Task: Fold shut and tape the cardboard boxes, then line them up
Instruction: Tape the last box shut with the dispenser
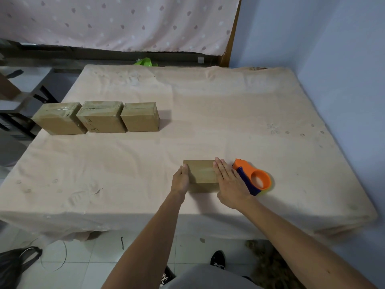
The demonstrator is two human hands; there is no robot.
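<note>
A small closed cardboard box point(201, 174) stands near the front edge of the cloth-covered table point(229, 113). My left hand point(180, 180) lies against its left side, fingers curled over the top edge. Flat against the box's right side rests my right hand point(228, 182), fingers straight. Just right of that hand lies an orange and blue tape dispenser point(255, 178) on the cloth. Three taped cardboard boxes point(100, 117) stand side by side in a row at the far left of the table.
A pink dotted curtain point(125, 21) hangs behind the table, and a blue wall point(333, 49) bounds the right. Something green point(145, 61) peeks over the far edge. A black bag point(14, 265) lies on the tiled floor at the lower left.
</note>
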